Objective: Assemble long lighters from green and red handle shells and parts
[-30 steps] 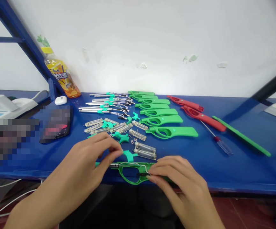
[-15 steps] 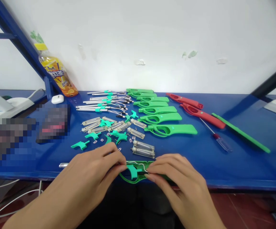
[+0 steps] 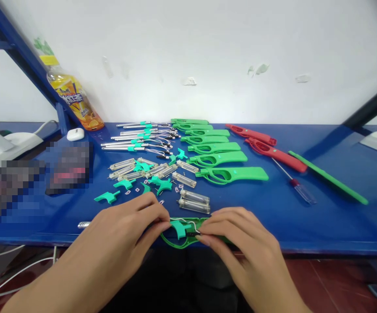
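A green lighter shell half (image 3: 175,244) lies crosswise at the table's front edge, its hollow side up. A teal trigger (image 3: 179,229) sits in it, with a white wire (image 3: 188,221) running along the upper side to a black igniter piece (image 3: 193,234). My left hand (image 3: 139,226) is closed in a pinch at the shell's left end, where its fingertips hide what they grip. Beyond that hand pokes the tip of a metal tube (image 3: 84,224). With thumb and fingers together, my right hand (image 3: 237,234) pinches the igniter piece and covers the shell's handle.
Clear fuel tanks (image 3: 195,205) and teal triggers (image 3: 107,197) lie just behind my hands. Farther back are metal tubes with wires (image 3: 123,148), green shells (image 3: 234,174) and red shells (image 3: 276,155). A screwdriver (image 3: 302,191) lies right; a drink bottle (image 3: 74,100) leans back left.
The whole view has shifted slightly. Both hands keep their places on the shell, and the trigger and wire look nearly the same.
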Demonstrator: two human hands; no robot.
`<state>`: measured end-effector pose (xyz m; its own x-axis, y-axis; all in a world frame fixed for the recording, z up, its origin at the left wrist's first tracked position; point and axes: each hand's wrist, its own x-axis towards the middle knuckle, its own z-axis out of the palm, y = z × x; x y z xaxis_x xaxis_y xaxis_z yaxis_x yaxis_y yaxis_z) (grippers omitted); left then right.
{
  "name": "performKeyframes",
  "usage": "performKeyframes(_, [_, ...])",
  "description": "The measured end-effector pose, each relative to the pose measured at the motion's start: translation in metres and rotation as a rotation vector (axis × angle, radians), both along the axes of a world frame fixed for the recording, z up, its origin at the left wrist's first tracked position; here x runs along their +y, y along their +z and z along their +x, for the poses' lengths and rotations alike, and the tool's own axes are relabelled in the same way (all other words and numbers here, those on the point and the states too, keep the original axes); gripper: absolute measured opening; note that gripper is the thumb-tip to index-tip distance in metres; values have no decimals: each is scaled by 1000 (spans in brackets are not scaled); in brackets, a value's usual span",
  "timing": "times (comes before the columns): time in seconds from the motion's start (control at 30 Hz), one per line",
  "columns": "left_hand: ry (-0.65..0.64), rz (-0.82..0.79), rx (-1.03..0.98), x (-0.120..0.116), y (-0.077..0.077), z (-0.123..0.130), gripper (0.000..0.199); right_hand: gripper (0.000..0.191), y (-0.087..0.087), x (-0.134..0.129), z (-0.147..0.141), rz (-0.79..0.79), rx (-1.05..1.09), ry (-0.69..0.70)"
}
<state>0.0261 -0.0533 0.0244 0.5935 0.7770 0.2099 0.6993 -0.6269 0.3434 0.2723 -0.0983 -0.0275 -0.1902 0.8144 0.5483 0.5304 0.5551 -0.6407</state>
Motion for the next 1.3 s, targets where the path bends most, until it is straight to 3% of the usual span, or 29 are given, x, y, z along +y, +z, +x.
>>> performKeyframes(0.3, [-50,179,142,-4,6,-5,40,18,1,-1,-1,-21,9,0])
performKeyframes(0.67, [-10,-12,140,-8,5,4,27,17,1,-1,1,-3,9,10])
performKeyframes(0.97, [-25,45,92,-9,-1,7,23,17,1,0,1,2,13,14])
performKeyframes(1.3, [-10,-32,-84,-5,-3,8,16,14,-2,-1,1,38,-29,1])
